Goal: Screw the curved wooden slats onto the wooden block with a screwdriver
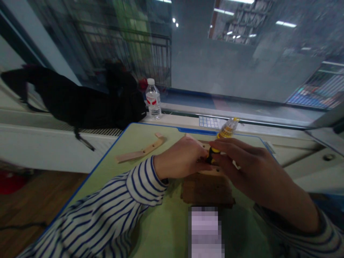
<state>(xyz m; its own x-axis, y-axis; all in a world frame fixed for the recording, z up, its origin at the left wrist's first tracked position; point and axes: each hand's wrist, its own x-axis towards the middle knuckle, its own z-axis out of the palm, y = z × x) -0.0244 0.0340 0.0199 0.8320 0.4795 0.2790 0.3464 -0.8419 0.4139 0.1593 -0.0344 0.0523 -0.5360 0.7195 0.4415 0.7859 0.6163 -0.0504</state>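
I log the right hand [248, 163] at right of centre, closed in a pinch, thumb and fingers gripping a black-and-yellow tool [211, 157]. The tool sits slanted in the middle of the frame; its working end is hidden, so I cannot certify its type. I judge the fingertip grip is chosen for control rather than force.

The left hand [184, 156] lies in the middle of the frame, fingers bent in and bearing on a pale wooden piece [211, 172] with drilled holes. I cannot tell whether it also grips the tool's lower end. Its position suggests steadying the wood.

The pale piece is beneath both hands, over a dark wooden block [206, 190] just below centre. I take the block to be a support, raising the work off the green counter [158, 222].

Left of centre, a second, curved wooden piece [145, 151] with holes lies on the counter, apart from both hands and presumably set aside to leave working room.

A tilted clear bottle with a yellow cap [228, 127] shows just beyond the right hand; contact with the tool cannot be confirmed. A water bottle [153, 100] stands upright on the windowsill at upper centre, beside a black bag [107, 104].
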